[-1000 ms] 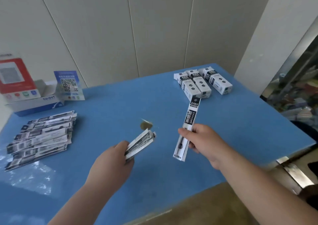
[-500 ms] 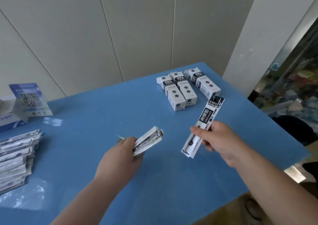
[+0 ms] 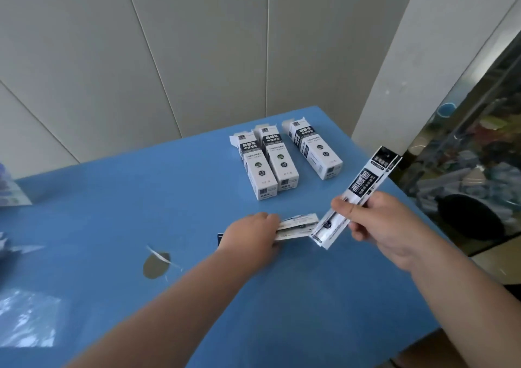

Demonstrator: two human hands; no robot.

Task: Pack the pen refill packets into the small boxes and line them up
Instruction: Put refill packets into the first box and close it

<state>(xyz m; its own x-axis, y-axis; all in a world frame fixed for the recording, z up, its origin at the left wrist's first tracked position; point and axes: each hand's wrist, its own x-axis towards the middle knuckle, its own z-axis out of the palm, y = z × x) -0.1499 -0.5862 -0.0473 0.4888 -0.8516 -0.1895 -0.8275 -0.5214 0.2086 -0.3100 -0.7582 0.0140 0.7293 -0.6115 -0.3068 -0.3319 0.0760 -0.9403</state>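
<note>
Here, single refill packet (image 3: 358, 195): long and narrow, black-and-white print, held tilted above the worktop, upper end toward the far right, lower end near the bundle.
Right hand (image 3: 377, 224): gripped that packet around its middle, thumb on top and fingers curled beneath.
Packet bundle (image 3: 297, 226): a small stack of refill packets, lying low over the worktop and sticking out to the right of the left hand; its free end was just beside the single packet's lower end.
Left hand (image 3: 248, 232): closed over the bundle's near end, knuckles up.
Small boxes (image 3: 277, 162): three white boxes with black labels lay flat on the far part of the worktop; two touched side by side, the third lay a little apart to their right, angled.
Worktop (image 3: 98, 212): blue, with a grey worn patch (image 3: 156, 264) near the left forearm.
Backdrop: pale panelled wall (image 3: 169, 43) behind.
</note>
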